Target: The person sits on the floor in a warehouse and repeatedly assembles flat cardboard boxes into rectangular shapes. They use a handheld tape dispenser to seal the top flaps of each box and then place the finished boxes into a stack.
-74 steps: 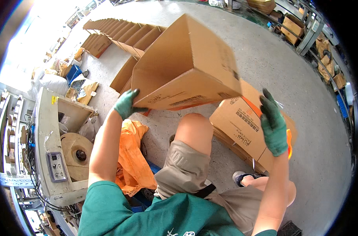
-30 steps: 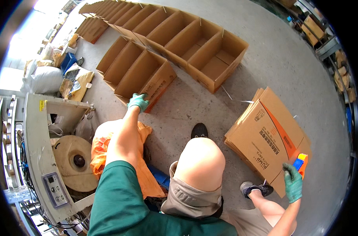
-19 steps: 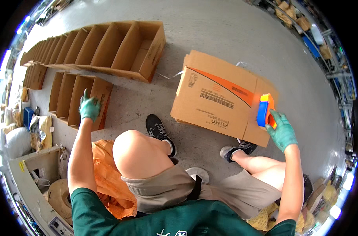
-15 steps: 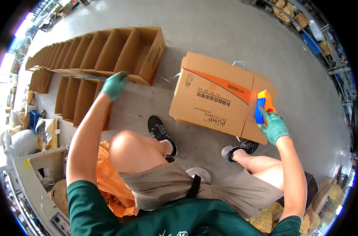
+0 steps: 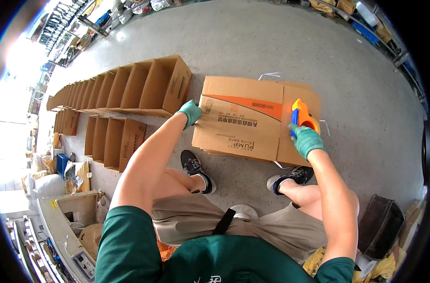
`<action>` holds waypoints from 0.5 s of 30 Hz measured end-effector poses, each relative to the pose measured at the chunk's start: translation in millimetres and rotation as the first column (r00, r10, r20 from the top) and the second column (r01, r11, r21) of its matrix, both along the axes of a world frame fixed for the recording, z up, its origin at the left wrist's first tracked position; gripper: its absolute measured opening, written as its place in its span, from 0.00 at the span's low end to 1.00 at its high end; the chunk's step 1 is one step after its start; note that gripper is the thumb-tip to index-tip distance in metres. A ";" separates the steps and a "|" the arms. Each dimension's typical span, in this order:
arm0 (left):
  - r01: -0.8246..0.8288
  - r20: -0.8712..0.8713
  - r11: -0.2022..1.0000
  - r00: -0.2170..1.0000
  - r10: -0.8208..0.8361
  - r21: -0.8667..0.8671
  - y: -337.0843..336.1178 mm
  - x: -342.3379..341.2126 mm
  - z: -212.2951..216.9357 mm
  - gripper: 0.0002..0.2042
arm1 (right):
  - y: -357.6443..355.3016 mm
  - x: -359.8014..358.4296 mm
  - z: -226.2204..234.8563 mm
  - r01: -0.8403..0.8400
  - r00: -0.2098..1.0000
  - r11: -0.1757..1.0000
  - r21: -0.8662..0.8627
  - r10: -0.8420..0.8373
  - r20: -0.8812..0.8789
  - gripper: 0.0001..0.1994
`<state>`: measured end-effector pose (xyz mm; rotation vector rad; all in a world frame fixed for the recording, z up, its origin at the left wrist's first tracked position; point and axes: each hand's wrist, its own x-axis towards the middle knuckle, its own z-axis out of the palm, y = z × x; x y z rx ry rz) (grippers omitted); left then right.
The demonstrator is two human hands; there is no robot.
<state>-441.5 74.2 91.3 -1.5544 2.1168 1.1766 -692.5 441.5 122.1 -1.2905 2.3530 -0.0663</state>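
Note:
A stack of flattened brown cartons point(image 5: 241, 134) with an orange stripe and dark print lies on the floor in front of me. My left hand point(image 5: 190, 113), in a green glove, is closed at the left edge of the top carton, its fingertips partly hidden. In my gloved right hand point(image 5: 306, 140) is an orange and blue tape dispenser point(image 5: 307, 116), held over the right side of the stack. Left of the stack, a long row of open, erected cartons point(image 5: 146, 87) stretches away, with a shorter row point(image 5: 116, 141) nearer to me.
Loose white straps point(image 5: 270, 74) stick out around the stack. My shoes stand just on the near side of it. A grey machine cabinet point(image 5: 59, 207) is at lower left, a dark bin point(image 5: 381, 226) at lower right. Loaded shelves line the far edges.
My left hand has moved from the erected cartons to the left edge of the flattened stack. The tape dispenser stays in my right hand. The view has shifted.

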 end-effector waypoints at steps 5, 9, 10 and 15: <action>0.028 -0.024 0.996 0.999 -0.030 -0.087 -1.2 8.0 0.1 0.21 | -9.9 7.7 10.5 0.172 0.966 0.984 0.045 -0.178 0.188 0.20; -0.157 -0.134 0.987 0.978 0.160 0.038 8.9 -6.5 10.2 0.22 | -8.1 1.4 3.9 0.249 0.935 0.966 0.071 -0.259 0.243 0.20; -0.112 -0.164 0.994 0.980 0.109 -0.007 5.7 -5.3 11.0 0.22 | -6.1 -0.4 1.6 0.243 0.940 0.968 0.069 -0.252 0.228 0.20; -0.161 -0.535 0.946 0.793 0.293 0.280 -3.8 -3.7 26.3 0.20 | -9.4 0.4 -2.3 0.292 0.945 0.953 0.076 -0.300 0.128 0.19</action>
